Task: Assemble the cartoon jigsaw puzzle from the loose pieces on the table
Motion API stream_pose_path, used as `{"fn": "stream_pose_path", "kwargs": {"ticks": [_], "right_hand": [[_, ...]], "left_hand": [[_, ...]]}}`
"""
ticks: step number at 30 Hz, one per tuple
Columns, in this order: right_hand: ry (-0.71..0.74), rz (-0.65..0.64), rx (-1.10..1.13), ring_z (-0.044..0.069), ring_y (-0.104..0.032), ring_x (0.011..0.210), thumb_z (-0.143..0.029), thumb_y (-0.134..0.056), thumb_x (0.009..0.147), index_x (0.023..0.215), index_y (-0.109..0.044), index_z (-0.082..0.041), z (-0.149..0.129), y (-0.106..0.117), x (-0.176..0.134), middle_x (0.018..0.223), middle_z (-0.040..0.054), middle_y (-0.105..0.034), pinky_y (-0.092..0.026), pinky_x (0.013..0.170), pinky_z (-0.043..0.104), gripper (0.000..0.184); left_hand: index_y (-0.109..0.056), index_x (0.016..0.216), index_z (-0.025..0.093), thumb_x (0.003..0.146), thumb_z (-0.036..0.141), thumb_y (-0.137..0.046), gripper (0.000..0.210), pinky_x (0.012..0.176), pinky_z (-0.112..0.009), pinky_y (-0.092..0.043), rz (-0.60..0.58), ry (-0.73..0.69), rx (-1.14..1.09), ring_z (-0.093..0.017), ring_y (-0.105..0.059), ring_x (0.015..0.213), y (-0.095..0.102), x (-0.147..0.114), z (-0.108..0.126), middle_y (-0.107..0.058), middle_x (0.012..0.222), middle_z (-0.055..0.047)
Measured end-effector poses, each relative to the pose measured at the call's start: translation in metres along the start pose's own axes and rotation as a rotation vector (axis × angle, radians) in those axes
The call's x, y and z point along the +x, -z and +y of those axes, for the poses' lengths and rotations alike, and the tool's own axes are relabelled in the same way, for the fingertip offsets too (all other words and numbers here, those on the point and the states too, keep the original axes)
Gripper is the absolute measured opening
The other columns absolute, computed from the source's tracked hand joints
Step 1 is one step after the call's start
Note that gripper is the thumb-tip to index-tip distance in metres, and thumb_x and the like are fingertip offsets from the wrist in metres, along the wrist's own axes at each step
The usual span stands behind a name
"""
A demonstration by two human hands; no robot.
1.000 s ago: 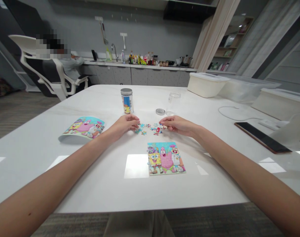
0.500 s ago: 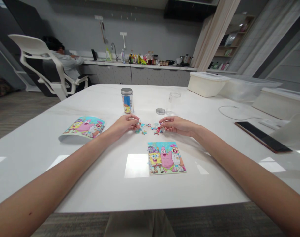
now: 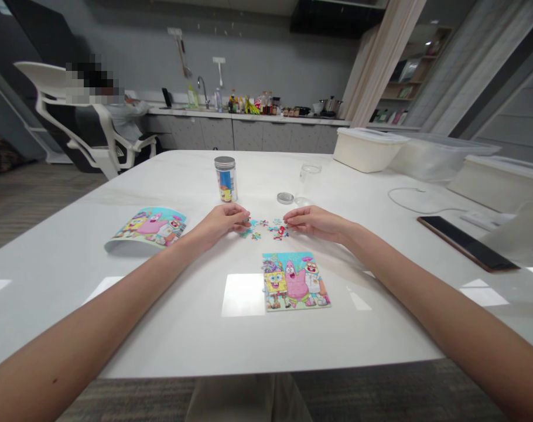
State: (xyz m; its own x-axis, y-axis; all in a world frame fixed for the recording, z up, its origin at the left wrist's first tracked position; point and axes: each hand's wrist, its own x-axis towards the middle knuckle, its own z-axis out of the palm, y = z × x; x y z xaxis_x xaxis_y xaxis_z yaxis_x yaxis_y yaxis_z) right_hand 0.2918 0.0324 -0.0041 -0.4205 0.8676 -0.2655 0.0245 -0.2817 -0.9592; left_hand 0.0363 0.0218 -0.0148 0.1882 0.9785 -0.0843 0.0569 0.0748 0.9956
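Observation:
Several loose jigsaw puzzle pieces lie in a small heap between my hands. At its left edge, my left hand is closed, its thumb and fingertips on a puzzle piece that is partly covered. On the right side of the heap, my right hand has its fingertips drawn together; what they hold, if anything, is too small to tell. Nearer to me lies a joined puzzle of cartoon figures, flat on the table. A curved picture sheet with the same figures rests left of my left forearm.
Behind the pieces stand a lidded jar, a loose metal lid and a clear jar. A phone, a white cable and storage boxes occupy the right side. A person sits in a chair at far left.
My hands stay at the heap with only slight finger movement; the right fingertips have closed up a little. The joined puzzle, sheet and jars are unmoved.

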Motion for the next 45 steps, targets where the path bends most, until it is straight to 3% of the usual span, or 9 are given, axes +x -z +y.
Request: {"fn": "stream_pose_path", "kwargs": {"ticks": [6, 12, 15, 22, 28, 31, 37, 45], "right_hand": [[-0.009, 0.048, -0.09, 0.005, -0.048, 0.053, -0.007, -0.066, 0.079, 0.084, -0.072, -0.009, -0.0033, 0.0006, -0.0011, 0.069, 0.0025, -0.06, -0.044, 0.047, 0.016, 0.009], [0.001, -0.026, -0.074, 0.007, -0.059, 0.063, -0.006, -0.068, 0.078, 0.09, -0.067, -0.013, -0.0022, 0.0012, -0.0012, 0.076, 0.0033, -0.065, -0.05, 0.057, 0.016, 0.015], [0.0, -0.037, -0.078, 0.007, -0.061, 0.063, -0.009, -0.068, 0.079, 0.09, -0.066, -0.013, 0.0009, 0.0028, 0.0009, 0.076, 0.003, -0.066, -0.051, 0.059, 0.016, 0.012], [0.029, -0.057, -0.019, 0.012, -0.067, 0.085, -0.003, -0.071, 0.072, 0.084, -0.066, -0.013, 0.002, 0.0039, 0.0017, 0.09, 0.0068, -0.069, -0.054, 0.084, 0.021, 0.016], [0.008, 0.017, -0.063, 0.007, -0.062, 0.064, -0.006, -0.067, 0.078, 0.089, -0.065, -0.013, -0.0004, 0.003, 0.0005, 0.075, 0.0023, -0.064, -0.055, 0.065, 0.017, 0.013], [0.001, 0.018, -0.061, 0.008, -0.063, 0.065, -0.008, -0.069, 0.076, 0.09, -0.065, -0.014, -0.0006, 0.0033, 0.0003, 0.077, 0.0028, -0.064, -0.055, 0.061, 0.017, 0.016], [0.028, 0.003, -0.034, 0.014, -0.066, 0.075, -0.01, -0.075, 0.07, 0.089, -0.064, -0.015, -0.0009, 0.0036, -0.0002, 0.081, 0.0045, -0.065, -0.056, 0.069, 0.023, 0.023], [0.077, -0.024, -0.039, 0.009, -0.059, 0.068, -0.008, -0.072, 0.069, 0.087, -0.067, -0.015, 0.0, 0.0037, 0.0001, 0.085, 0.0045, -0.065, -0.052, 0.065, 0.021, 0.02]], "left_hand": [[-0.062, 0.08, 0.013, 0.08, 0.017, -0.068, 0.007, 0.067, -0.024, -0.05, 0.004, 0.013, 0.018, -0.012, -0.064, 0.066, 0.0003, -0.0017, 0.0009, -0.068, 0.069, -0.003], [-0.057, 0.071, 0.015, 0.066, 0.01, -0.076, 0.02, 0.066, -0.024, -0.049, 0.001, -0.026, 0.093, -0.011, -0.062, 0.063, -0.0004, -0.0043, 0.0022, -0.068, 0.069, 0.0], [-0.057, 0.071, 0.015, 0.066, 0.011, -0.075, 0.019, 0.067, -0.025, -0.049, 0.002, -0.024, 0.086, -0.012, -0.064, 0.064, -0.0002, -0.0039, 0.0016, -0.069, 0.07, -0.001], [-0.059, 0.08, 0.014, 0.074, 0.012, -0.07, 0.012, 0.073, -0.029, -0.051, -0.021, 0.005, -0.018, -0.015, -0.067, 0.073, 0.0006, -0.0004, 0.0, -0.07, 0.073, -0.005], [-0.059, 0.083, 0.014, 0.073, 0.013, -0.071, 0.015, 0.073, -0.029, -0.05, -0.044, -0.021, -0.016, -0.016, -0.067, 0.074, 0.0018, 0.0003, -0.0017, -0.07, 0.072, -0.005], [-0.06, 0.082, 0.014, 0.069, 0.013, -0.073, 0.018, 0.071, -0.028, -0.05, -0.031, -0.028, 0.026, -0.015, -0.066, 0.074, 0.0011, -0.0012, -0.0004, -0.068, 0.073, -0.003], [-0.059, 0.078, 0.016, 0.062, 0.011, -0.077, 0.025, 0.068, -0.027, -0.049, 0.004, -0.033, 0.104, -0.011, -0.061, 0.063, 0.0, -0.0035, 0.002, -0.062, 0.073, 0.002], [-0.053, 0.067, 0.018, 0.065, 0.012, -0.074, 0.022, 0.064, -0.025, -0.047, -0.02, -0.035, 0.113, -0.01, -0.057, 0.059, -0.0007, -0.004, 0.003, -0.062, 0.066, 0.002]]}}
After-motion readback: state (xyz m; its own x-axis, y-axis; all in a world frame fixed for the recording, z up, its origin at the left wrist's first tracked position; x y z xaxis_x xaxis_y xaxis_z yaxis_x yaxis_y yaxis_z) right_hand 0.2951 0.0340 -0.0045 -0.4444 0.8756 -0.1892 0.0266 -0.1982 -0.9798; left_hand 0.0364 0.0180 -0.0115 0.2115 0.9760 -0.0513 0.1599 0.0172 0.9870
